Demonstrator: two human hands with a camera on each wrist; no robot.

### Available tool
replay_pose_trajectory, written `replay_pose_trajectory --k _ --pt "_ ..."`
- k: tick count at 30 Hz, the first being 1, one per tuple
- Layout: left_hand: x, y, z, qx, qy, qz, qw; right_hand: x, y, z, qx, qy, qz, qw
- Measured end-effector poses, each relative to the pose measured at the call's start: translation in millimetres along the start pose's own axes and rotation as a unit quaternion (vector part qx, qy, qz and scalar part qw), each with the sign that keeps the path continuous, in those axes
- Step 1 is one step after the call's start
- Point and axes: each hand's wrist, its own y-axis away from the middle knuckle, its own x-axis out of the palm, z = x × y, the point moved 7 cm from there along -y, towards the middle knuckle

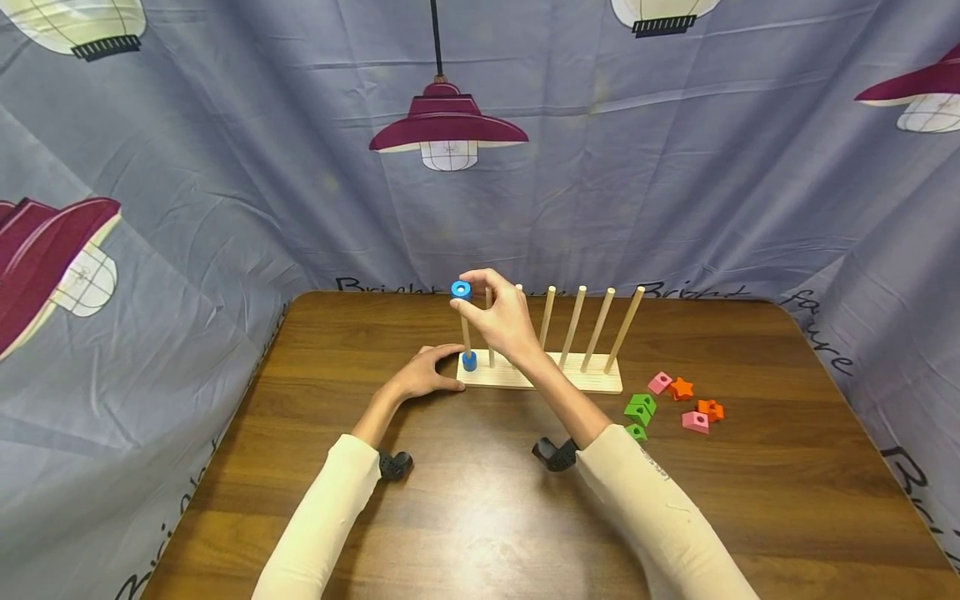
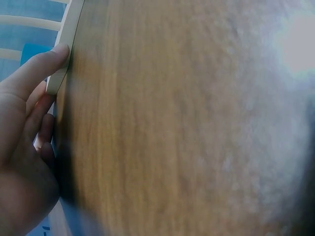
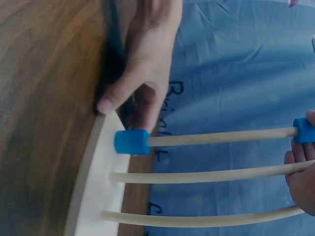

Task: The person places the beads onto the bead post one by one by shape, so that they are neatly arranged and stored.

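Observation:
A wooden peg stand with a row of upright pegs rests on the table. One blue bead sits at the foot of its leftmost peg. My right hand pinches a second blue bead between thumb and fingers at that peg's top, and the right wrist view shows this bead at the peg's tip. With thumb in front and fingers behind, my left hand grips the stand's left end; in the left wrist view its thumb presses the base edge.
Right of the stand lie several green blocks, pink blocks and orange pieces, one a star. My right forearm crosses in front of the stand. Behind the wooden table hangs a grey-blue curtain.

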Motion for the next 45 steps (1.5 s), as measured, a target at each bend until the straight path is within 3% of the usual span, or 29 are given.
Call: replay_pose_trajectory --k 9,14,26,32,38,45 --pt "-0.8 -1.1 -3.5 0.001 -0.001 0.003 1.0000 6 11.2 -24 0.047 -0.027 -0.020 0.9983" --pt "-0.1 -1.7 -1.8 -0.005 0.004 0.005 1.0000 15 22.2 -45 0.061 -0.027 -0.011 0.9977" --pt "2.9 -2.4 -2.1 0.000 0.017 0.012 0.9998 45 60.3 -112 0.149 -0.045 0.014 0.9878" --pt "1.2 -0.9 -3.1 -0.002 0.021 0.012 0.9997 46 60.5 -114 0.161 -0.029 0.015 0.9864" --pt "0.5 0.1 -0.6 -0.008 0.011 0.007 0.9999 42 67.7 -112 0.166 0.005 0.043 0.9852" --pt "0.0 1.1 -0.7 -0.010 0.015 0.008 0.9998 20 86.5 -96 0.125 0.055 0.069 0.9882"
